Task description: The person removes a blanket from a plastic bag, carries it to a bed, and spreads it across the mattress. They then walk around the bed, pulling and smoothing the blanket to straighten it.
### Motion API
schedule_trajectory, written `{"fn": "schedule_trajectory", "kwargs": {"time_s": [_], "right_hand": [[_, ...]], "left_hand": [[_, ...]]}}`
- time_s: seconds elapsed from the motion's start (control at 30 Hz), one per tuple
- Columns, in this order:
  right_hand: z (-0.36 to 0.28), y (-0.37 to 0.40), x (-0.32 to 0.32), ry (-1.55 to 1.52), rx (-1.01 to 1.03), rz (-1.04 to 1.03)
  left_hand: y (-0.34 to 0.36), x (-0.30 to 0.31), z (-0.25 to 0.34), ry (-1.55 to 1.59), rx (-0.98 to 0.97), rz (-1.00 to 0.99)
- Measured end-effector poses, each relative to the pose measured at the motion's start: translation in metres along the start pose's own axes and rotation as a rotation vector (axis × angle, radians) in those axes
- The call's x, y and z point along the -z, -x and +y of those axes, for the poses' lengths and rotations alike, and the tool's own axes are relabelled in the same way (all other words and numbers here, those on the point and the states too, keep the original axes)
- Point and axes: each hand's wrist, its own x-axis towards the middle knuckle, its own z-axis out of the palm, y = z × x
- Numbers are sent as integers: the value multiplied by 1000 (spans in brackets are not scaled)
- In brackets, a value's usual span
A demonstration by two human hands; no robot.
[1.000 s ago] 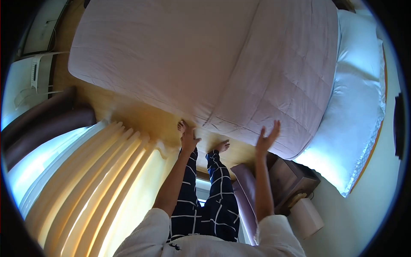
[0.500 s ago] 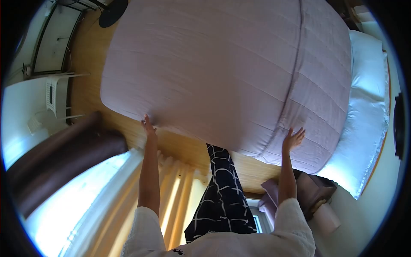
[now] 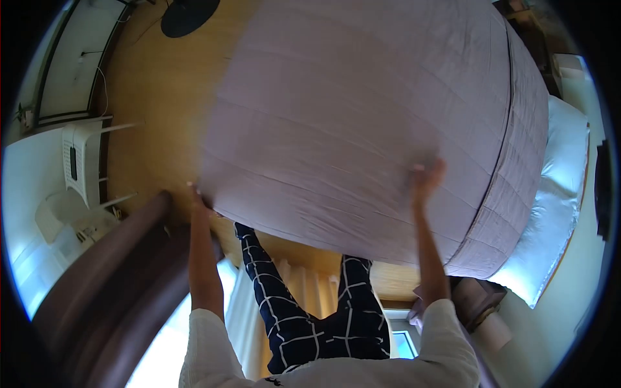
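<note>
A pinkish-mauve quilted comforter (image 3: 362,129) with stitched lines covers the bed. My left hand (image 3: 199,199) is right at its lower left corner, a finger stretched out and the others partly hidden. Farther right, my right hand (image 3: 428,180) is over the comforter's surface, blurred, with thumb and fingers apart and nothing visible in it. Along the right side, a dark seam (image 3: 499,161) runs across the comforter. White shiny pillows (image 3: 550,213) lie beyond it at the bed's right end.
Wooden floor (image 3: 162,110) shows left of the bed. A white plastic stool (image 3: 81,161) and a dark brown sofa-like piece (image 3: 136,278) stand at the left. A black round base (image 3: 189,18) is at the top left. At the lower right is a brown bedside cabinet (image 3: 475,299).
My view and body have shifted left along the bed, and my legs are now apart. My right hand is farther in over the comforter; my left hand has reached its corner.
</note>
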Motion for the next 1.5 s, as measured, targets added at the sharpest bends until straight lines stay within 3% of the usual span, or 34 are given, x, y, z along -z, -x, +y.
{"fn": "schedule_trajectory", "kwargs": {"time_s": [0.03, 0.07, 0.1, 0.13, 0.2, 0.3, 0.33, 0.37, 0.4, 0.43, 0.5, 0.57, 0.6, 0.67, 0.77, 0.8, 0.83, 0.9, 0.97, 1.0, 1.03, 1.1, 1.17, 1.27, 1.37, 1.5], "right_hand": [[58, -1, -9, 273, -143, 84], [72, 1, -7, 307, -404, -15], [35, 0, -8, 299, -469, -155], [-6, 9, -32, 297, -401, -106], [-117, 23, -101, 281, -232, -62], [-314, 33, -174, 132, 75, 8], [-388, 40, -166, 209, 69, -343], [-422, 66, -188, 229, 314, -432], [-464, 82, -195, 447, 465, -595], [-471, 108, -219, 561, 577, -719], [-514, 128, -241, 548, 323, -1285], [-507, 157, -280, -458, -193, -1543], [-521, 140, -258, -481, -109, -1318], [-544, 102, -208, -494, 73, -855], [-501, 55, -194, -293, -27, -375], [-489, 31, -187, -351, -369, -298], [-460, 12, -193, 7, -233, -163], [-430, -31, -192, 197, -480, -47], [-425, -71, -238, 326, -624, -139], [-425, -79, -246, 411, -707, -211], [-453, -107, -235, 360, -638, -302], [-462, -145, -250, 128, -209, -525], [-499, -201, -246, -188, -24, -607], [-508, -287, -236, -174, -135, -310], [-445, -317, -247, -110, -548, 47], [-371, -284, -225, 147, -1016, 156]], "left_hand": [[-22, 9, 8, -67, 34, -88], [-56, 18, 8, -218, -74, -136], [-106, 34, 4, -465, -324, -144], [-133, 52, -4, -671, -516, -61], [-27, 17, 5, -839, -473, 633], [30, 58, 33, -411, -255, 652], [43, 81, 31, -298, -80, 612], [51, 111, 31, -98, 9, 576], [43, 126, 45, 114, 74, 508], [41, 127, 63, -66, 25, 481], [45, 138, 109, -469, -70, 460], [69, 131, 159, -497, -228, 345], [66, 123, 183, -509, -313, 267], [71, 123, 220, -557, -284, 239], [80, 144, 256, -496, -122, 171], [84, 146, 261, -514, -88, 232], [89, 147, 266, -530, -53, 292], [74, 148, 280, -563, 42, 350], [40, 138, 293, -616, 194, 333], [52, 114, 303, -600, 276, 357], [52, 75, 318, -689, 276, 379], [31, 8, 346, -701, 153, 302], [3, -70, 382, -783, -26, 133], [-54, -188, 448, -1021, -320, -137], [-99, -337, 498, -1096, -278, -175], [-141, -502, 518, -1140, -181, -298]]}}
